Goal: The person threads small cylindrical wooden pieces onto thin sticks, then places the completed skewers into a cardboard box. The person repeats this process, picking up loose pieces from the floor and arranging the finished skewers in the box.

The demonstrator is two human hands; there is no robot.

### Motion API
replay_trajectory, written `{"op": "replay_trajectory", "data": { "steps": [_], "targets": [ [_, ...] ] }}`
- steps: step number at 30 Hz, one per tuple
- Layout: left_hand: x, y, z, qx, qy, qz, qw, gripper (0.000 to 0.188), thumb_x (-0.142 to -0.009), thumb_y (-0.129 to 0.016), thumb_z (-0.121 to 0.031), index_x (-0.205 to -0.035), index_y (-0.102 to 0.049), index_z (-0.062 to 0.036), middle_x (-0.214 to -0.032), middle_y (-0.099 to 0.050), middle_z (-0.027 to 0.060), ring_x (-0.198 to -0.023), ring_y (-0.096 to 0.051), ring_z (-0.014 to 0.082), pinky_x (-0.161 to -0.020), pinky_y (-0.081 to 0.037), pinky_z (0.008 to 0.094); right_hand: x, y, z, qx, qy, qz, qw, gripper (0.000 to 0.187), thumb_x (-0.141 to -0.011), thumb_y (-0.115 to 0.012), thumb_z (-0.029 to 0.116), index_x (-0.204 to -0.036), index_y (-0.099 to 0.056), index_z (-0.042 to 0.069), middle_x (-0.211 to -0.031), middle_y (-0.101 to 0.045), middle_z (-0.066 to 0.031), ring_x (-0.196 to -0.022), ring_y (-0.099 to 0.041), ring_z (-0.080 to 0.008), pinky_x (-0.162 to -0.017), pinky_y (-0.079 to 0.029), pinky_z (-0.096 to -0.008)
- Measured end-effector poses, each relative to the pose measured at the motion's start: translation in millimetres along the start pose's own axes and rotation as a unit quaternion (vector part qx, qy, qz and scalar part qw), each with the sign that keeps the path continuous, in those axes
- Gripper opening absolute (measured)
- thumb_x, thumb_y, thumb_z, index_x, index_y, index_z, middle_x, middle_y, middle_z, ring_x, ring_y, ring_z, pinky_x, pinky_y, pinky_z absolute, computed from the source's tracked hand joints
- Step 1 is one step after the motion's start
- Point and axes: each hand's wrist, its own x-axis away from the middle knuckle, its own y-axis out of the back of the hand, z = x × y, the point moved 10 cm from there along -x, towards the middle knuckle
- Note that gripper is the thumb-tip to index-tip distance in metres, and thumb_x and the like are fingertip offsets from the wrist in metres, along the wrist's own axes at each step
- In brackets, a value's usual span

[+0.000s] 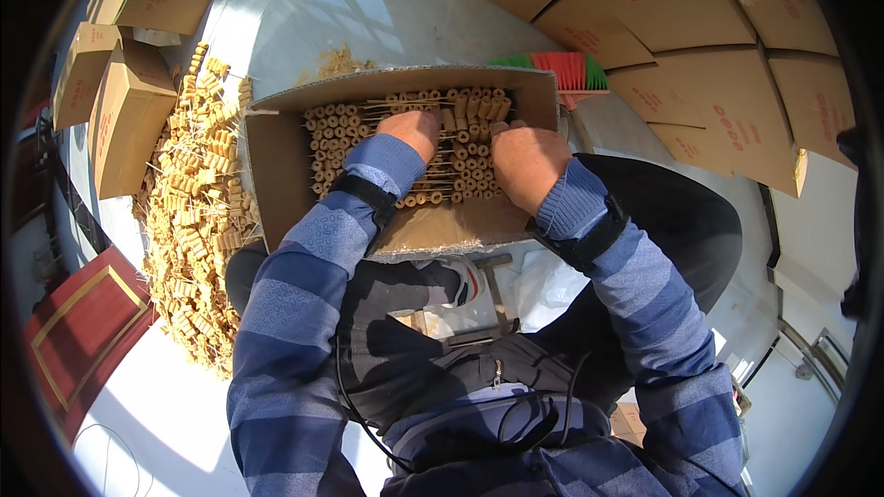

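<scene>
An open cardboard box [267, 161] stands in front of me, lined with rows of tan hollow rolls threaded on thin sticks. My left hand [414, 132] is inside it, fingers curled down over the sticks near the middle. On the right, my right hand [531, 164] is closed at the end of some skewered rolls [479, 109] that lie tilted on top of the stack. The fingertips of both hands are partly hidden behind the knuckles. The left stack of rolls [333, 133] shows its round open ends.
Left of the box spreads a long heap of loose skewered rolls [193, 230]. Cardboard boxes [133, 120] stand at the far left, larger cartons [709, 110] at the right. A green and red broom head [566, 72] lies behind the box. A red mat [87, 340] is at lower left.
</scene>
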Motion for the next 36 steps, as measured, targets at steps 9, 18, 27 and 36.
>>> {"op": "replay_trajectory", "data": {
  "steps": [9,18,27,36],
  "targets": [
    [-33.3,-26.0,18.4,0.040,0.104,0.035,0.993,0.032,-0.092,-0.057,-0.019,-0.120,-0.064,-0.0052,-0.111,-0.069,0.0227,-0.104,-0.068,0.0389,-0.088,-0.054,0.0484,-65.9,-26.3,-29.2,-0.149,-0.047,-0.127,0.979,0.039,-0.086,-0.060,0.005,-0.123,-0.054,-0.003,-0.124,-0.057,-0.0266,-0.115,-0.060,-0.0415,-0.096,-0.052,-0.0448],
    [-20.7,-19.8,6.1,0.024,0.053,-0.018,0.998,0.026,-0.091,-0.058,-0.020,-0.114,-0.067,-0.0091,-0.106,-0.071,0.0191,-0.099,-0.069,0.0367,-0.084,-0.055,0.0482,-80.2,-41.7,-22.1,-0.021,-0.009,-0.116,0.993,0.032,-0.080,-0.065,0.004,-0.112,-0.062,0.004,-0.117,-0.062,-0.0184,-0.111,-0.062,-0.0360,-0.092,-0.053,-0.0438],
    [-31.3,-35.3,15.4,0.048,0.076,0.021,0.996,0.031,-0.093,-0.058,-0.028,-0.117,-0.066,-0.0100,-0.108,-0.071,0.0179,-0.100,-0.068,0.0371,-0.087,-0.054,0.0479,-81.6,-43.2,-19.7,0.037,-0.006,-0.132,0.991,0.026,-0.079,-0.067,0.005,-0.105,-0.065,0.007,-0.111,-0.063,-0.0138,-0.104,-0.064,-0.0324,-0.089,-0.055,-0.0419],
    [-27.8,-25.2,3.7,0.084,0.038,-0.017,0.996,0.029,-0.092,-0.060,-0.030,-0.109,-0.065,-0.0075,-0.105,-0.071,0.0186,-0.097,-0.068,0.0391,-0.085,-0.054,0.0485,-82.4,-47.7,-19.0,0.040,0.007,-0.142,0.989,0.030,-0.081,-0.067,0.007,-0.111,-0.063,0.008,-0.116,-0.063,-0.0123,-0.105,-0.064,-0.0312,-0.090,-0.055,-0.0402]
  ]
}}
